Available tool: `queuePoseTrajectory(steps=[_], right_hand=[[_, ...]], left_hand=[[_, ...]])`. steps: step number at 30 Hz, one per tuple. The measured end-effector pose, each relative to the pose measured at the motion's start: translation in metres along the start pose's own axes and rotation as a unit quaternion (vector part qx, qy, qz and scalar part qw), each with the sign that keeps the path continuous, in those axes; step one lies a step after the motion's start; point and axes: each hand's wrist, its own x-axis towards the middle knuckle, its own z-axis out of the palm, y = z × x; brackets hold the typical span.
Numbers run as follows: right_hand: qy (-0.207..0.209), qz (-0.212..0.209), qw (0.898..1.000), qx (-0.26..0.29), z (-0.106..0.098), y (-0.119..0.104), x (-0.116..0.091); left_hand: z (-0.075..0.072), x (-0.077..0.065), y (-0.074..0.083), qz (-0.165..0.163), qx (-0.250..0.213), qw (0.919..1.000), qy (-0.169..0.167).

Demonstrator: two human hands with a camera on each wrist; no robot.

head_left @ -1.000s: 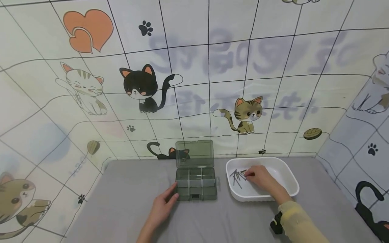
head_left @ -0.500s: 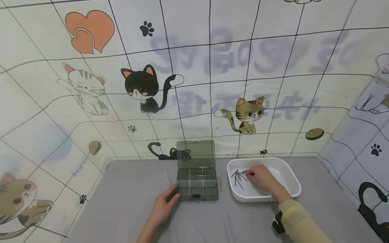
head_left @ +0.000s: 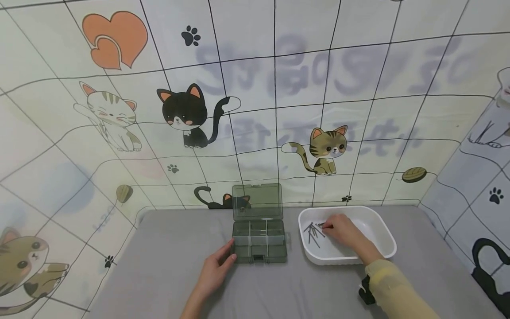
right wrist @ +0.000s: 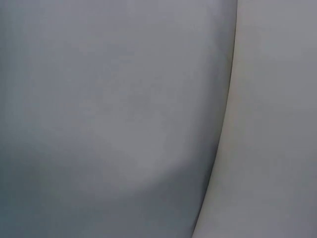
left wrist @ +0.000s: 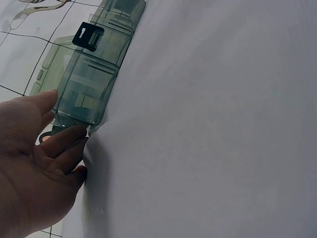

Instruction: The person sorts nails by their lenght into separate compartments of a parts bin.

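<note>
A green see-through plastic case (head_left: 259,252) stands on the grey cloth, its lid (head_left: 256,201) raised at the back and its divided compartments facing up. My left hand (head_left: 213,272) touches the case's left side with thumb and fingers, the fingers only loosely bent. The left wrist view shows those fingertips right at the end of the case (left wrist: 89,89), near its black latch (left wrist: 89,36). To the right, my right hand (head_left: 343,231) reaches into a white tray (head_left: 382,226), pinching at a thin metal nail (head_left: 321,224). Several loose grey nails (head_left: 312,235) lie beside its fingertips.
Grey cloth (head_left: 167,257) covers the table. Behind it hangs a sheet (head_left: 255,88) printed with cats and grid lines. A black wrist mount (head_left: 365,291) sits at the right sleeve (head_left: 394,283). The right wrist view holds only a grey surface (right wrist: 99,99) beside a pale curved one (right wrist: 277,124).
The head view has shifted slightly. Both hands stay nearly where they were, the right one still at the nails in the tray, the left one still against the case.
</note>
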Motion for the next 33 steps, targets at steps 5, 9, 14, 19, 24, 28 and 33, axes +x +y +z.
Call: queuePoseTrajectory(steps=[5,9,14,19,24,28,33], right_hand=[[-0.017,0.023,0.999,-0.018,0.001,-0.003,0.002],[-0.027,0.05,0.998,-0.014,-0.002,-0.007,0.002],[-0.032,0.055,0.998,-0.004,-0.004,-0.008,0.0],[-0.025,0.045,0.999,0.009,-0.004,-0.005,-0.003],[-0.026,0.063,0.998,0.018,-0.005,-0.004,-0.005],[-0.026,0.083,0.996,0.037,-0.005,-0.007,-0.005],[-0.002,0.078,0.994,0.078,-0.004,-0.013,-0.006]], left_hand=[[0.0,0.0,0.0,0.003,-0.004,1.0,0.001],[0.0,0.0,0.0,0.005,-0.002,1.0,0.0],[0.001,0.001,0.0,0.001,-0.004,1.0,-0.003],[0.001,0.001,0.0,0.003,-0.003,1.0,-0.002],[0.002,0.002,-0.001,0.008,-0.008,0.9999,-0.004],[0.001,0.002,-0.003,0.009,-0.01,0.9999,-0.004],[-0.001,0.002,-0.003,0.01,-0.008,0.9999,-0.003]])
